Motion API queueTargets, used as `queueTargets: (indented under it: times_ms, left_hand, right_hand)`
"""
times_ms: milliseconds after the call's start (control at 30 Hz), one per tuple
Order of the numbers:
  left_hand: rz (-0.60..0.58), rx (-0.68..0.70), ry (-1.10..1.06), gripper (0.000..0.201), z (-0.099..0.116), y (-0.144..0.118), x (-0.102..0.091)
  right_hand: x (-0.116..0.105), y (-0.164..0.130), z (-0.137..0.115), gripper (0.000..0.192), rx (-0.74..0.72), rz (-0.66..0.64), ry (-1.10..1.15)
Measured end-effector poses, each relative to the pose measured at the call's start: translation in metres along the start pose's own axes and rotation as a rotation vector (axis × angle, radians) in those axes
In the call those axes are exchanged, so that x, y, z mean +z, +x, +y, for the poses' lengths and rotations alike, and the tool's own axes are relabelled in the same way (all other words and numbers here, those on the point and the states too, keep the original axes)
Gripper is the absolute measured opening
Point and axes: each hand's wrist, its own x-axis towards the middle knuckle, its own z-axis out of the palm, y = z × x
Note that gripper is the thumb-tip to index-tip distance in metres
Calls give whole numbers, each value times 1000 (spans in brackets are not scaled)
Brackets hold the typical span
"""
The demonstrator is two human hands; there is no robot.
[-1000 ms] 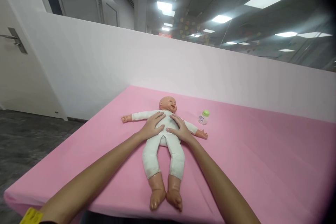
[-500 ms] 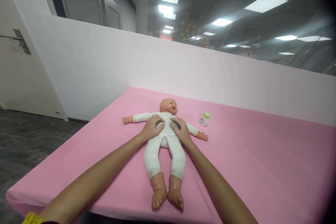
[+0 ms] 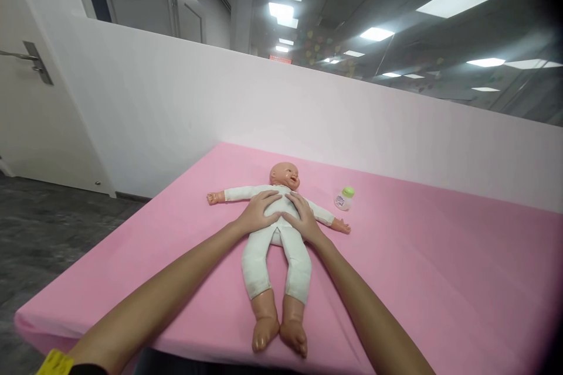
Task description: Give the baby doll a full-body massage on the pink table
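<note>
left hand (image 3: 259, 211) and right hand (image 3: 303, 218) flat, fingers spread, side by side on doll's chest (image 3: 277, 211)

A pink-covered table (image 3: 440, 281) stands against a low white partition wall (image 3: 308, 111), with dark grey floor (image 3: 44, 228) to the left, a white door (image 3: 26, 117) beyond, and bright ceiling light panels (image 3: 453, 3) overhead.

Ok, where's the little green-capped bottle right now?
In the head view, the bottle stands on the pink table, right of the doll's head, just beyond the doll's outstretched hand.
</note>
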Motion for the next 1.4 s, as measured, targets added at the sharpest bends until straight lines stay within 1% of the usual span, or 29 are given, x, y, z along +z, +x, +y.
queueTargets:
  times_ms: [167,267,367,467,533,600,667,767,867,967,1033,1067,1167,1233,1267,1333,1400]
  left_hand:
    - [53,-12,-21,21,11,5,-5]
    - [75,-14,6,10,16,4,-7]
    - [86,11,29,12,17,2,-7]
    - [80,47,38,30,14,-1,-6]
    - [50,71,31,43,10,-1,-5]
    - [3,79,25,50,7,-1,-4]
    - [-32,64,25,50,5,0,-3]
    - [-47,23,30,39,5,2,-2]
    - [-30,-13,42,27,9,3,-3]
    - [8,-25,46,18,14,2,-5]
    - [31,-17,50,18,16,1,-5]
    - [42,-10,57,20,17,0,-5]
    - [79,11,80,34,14,-1,-2]
    - [90,9,85,45,11,-1,1]
    - [86,2,82,48,9,-1,2]
    - [68,-15,69,48,7,0,3]
    - [66,-26,52,41,8,2,3]
  right_hand:
    - [-1,7,-8,26,-32,102,0]
    - [-1,7,-12,20,-30,136,-10]
    - [-1,3,-10,25,-60,130,14]
    - [-4,-1,-2,45,-93,43,49]
    - [-7,-3,3,58,-88,-22,60]
    - [-8,-3,5,64,-75,-53,59]
    - [-8,-1,5,60,-70,-47,50]
    - [-6,4,0,45,-77,6,33]
    - [-3,7,-5,31,-75,61,25]
    - [-1,6,-8,25,-68,98,12]
    - [-2,3,-8,26,-85,110,24]
    - [-2,1,-7,30,-99,100,39]
    - [-4,-3,-1,55,-110,24,90]
    - [-5,-4,2,70,-71,-14,106]
    - [-5,-3,3,73,-47,-18,110]
    - [-5,-1,3,72,-14,-14,115]
    - [-5,2,1,62,-5,9,117]
